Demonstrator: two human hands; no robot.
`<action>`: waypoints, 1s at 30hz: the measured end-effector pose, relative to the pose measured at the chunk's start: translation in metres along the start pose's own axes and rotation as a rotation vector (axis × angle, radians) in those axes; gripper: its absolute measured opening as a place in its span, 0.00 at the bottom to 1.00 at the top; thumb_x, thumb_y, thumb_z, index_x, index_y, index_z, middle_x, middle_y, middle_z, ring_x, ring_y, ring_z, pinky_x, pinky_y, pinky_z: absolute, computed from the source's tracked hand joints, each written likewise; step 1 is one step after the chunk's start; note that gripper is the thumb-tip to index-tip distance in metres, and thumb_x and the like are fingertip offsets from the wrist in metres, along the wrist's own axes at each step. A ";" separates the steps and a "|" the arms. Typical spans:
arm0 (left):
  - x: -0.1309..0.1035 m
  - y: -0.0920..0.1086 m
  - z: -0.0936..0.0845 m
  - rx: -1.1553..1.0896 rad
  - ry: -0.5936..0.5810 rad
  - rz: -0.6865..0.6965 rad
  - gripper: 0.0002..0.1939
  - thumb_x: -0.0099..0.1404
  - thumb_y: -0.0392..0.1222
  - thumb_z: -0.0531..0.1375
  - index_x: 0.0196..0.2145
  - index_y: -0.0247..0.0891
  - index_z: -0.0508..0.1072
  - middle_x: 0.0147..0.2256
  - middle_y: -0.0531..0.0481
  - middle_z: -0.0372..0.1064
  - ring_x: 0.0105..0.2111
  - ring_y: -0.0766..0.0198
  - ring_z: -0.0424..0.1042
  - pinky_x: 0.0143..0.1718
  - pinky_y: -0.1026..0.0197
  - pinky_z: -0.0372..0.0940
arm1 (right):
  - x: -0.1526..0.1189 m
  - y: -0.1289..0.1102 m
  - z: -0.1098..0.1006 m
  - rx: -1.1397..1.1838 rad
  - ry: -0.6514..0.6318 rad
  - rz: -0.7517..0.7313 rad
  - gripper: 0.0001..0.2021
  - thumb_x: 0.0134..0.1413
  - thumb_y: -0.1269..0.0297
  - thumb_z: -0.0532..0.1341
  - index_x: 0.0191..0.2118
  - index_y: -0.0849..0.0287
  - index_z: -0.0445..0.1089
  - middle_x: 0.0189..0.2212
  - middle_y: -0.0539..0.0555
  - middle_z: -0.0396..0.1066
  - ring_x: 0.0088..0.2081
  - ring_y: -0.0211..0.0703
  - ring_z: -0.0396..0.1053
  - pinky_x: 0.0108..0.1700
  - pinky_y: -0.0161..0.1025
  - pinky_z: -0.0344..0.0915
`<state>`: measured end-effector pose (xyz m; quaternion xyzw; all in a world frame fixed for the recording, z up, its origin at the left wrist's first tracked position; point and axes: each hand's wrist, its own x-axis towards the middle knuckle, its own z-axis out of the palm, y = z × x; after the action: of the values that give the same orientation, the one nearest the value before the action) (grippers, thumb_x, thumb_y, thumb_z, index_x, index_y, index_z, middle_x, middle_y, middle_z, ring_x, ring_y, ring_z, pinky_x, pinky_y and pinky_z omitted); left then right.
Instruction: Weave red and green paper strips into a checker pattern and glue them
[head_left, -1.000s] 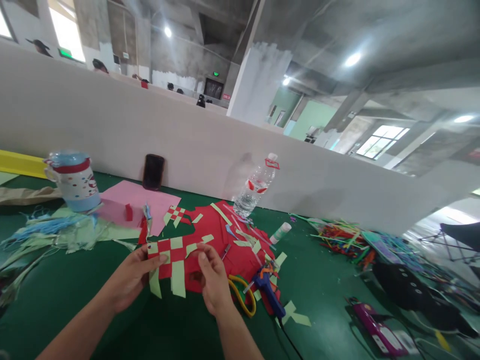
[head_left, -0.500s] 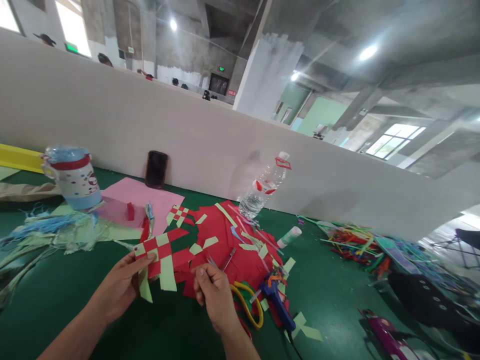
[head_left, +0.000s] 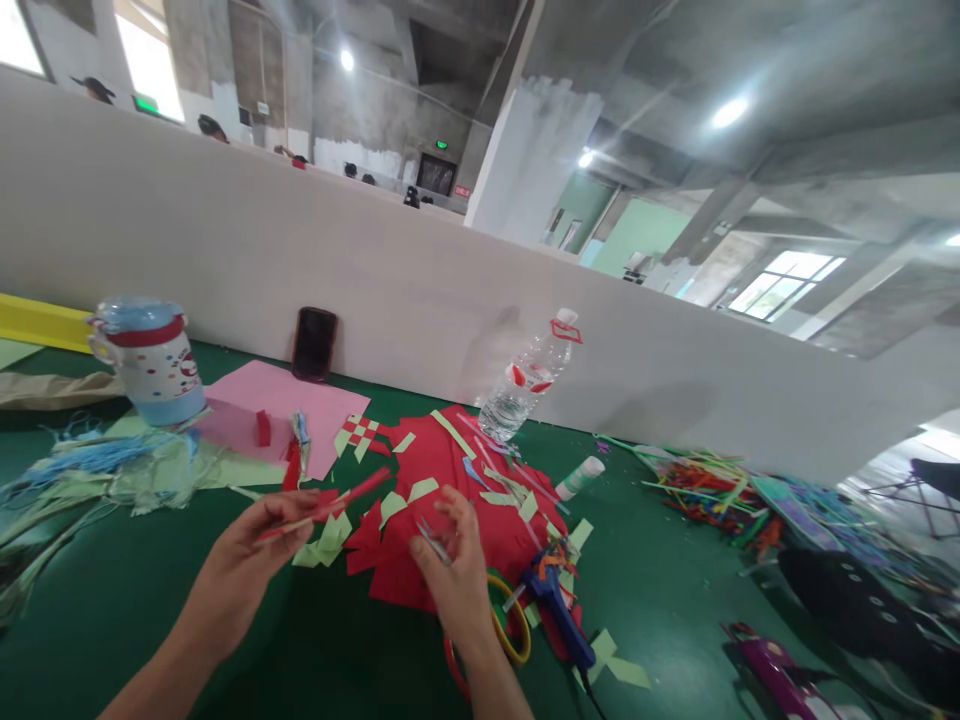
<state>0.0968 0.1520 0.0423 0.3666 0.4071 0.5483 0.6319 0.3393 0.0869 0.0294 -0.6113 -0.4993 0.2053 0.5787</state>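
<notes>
My left hand (head_left: 244, 555) pinches a woven red and pale green paper piece (head_left: 330, 506), now turned almost edge-on, with a red strip pointing right. Pale green strip ends hang below it. To its right, my right hand (head_left: 459, 575) is closed around scissors (head_left: 435, 543); their metal blades show between thumb and fingers. A red handle loop shows under the wrist, and a yellow handle loop (head_left: 519, 650) lies beside it. Beneath are red paper sheets (head_left: 420, 450) with pale green scraps. Another small woven checkered piece (head_left: 361, 430) rests behind.
A blue glue gun (head_left: 559, 610) with a cord lies to the right, near a glue stick (head_left: 580, 478). At the back stand a water bottle (head_left: 525, 385), a phone (head_left: 314, 343) and a cup (head_left: 154, 365). Farther right are coloured strips (head_left: 712, 485) and a purple tool (head_left: 772, 670).
The woven paper piece has tilted from face-on to nearly edge-on. My right hand has moved slightly right, its fingers lifting, with scissor blades now between them. The red handle loop has shifted left.
</notes>
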 end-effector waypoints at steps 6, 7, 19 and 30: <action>-0.007 -0.008 -0.002 0.647 -0.301 0.860 0.06 0.63 0.37 0.67 0.33 0.51 0.80 0.47 0.50 0.78 0.60 0.57 0.66 0.60 0.61 0.61 | -0.014 0.001 0.008 -0.215 -0.163 -0.438 0.40 0.57 0.62 0.71 0.71 0.48 0.54 0.67 0.62 0.56 0.70 0.59 0.54 0.67 0.56 0.61; -0.008 -0.010 -0.001 0.682 -0.324 0.901 0.06 0.64 0.38 0.67 0.34 0.51 0.79 0.47 0.49 0.78 0.60 0.57 0.66 0.60 0.61 0.61 | -0.015 0.000 0.009 -0.214 -0.161 -0.463 0.38 0.57 0.62 0.71 0.70 0.47 0.57 0.66 0.62 0.58 0.69 0.59 0.56 0.67 0.57 0.61; -0.018 -0.012 0.005 0.292 -0.345 -0.137 0.39 0.56 0.55 0.73 0.62 0.50 0.67 0.55 0.44 0.77 0.53 0.47 0.77 0.50 0.53 0.74 | -0.019 -0.012 0.013 0.414 -0.189 0.379 0.23 0.46 0.44 0.76 0.41 0.56 0.77 0.35 0.54 0.81 0.36 0.50 0.78 0.43 0.47 0.76; -0.020 -0.005 0.025 0.037 -0.190 -0.467 0.30 0.47 0.51 0.78 0.46 0.39 0.77 0.40 0.44 0.83 0.32 0.56 0.80 0.34 0.57 0.75 | -0.014 -0.012 0.020 0.456 -0.292 0.433 0.27 0.47 0.45 0.74 0.48 0.55 0.74 0.45 0.58 0.80 0.46 0.57 0.78 0.48 0.53 0.76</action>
<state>0.1208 0.1310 0.0498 0.3239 0.4296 0.3428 0.7701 0.3128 0.0831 0.0313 -0.5221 -0.3766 0.5149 0.5660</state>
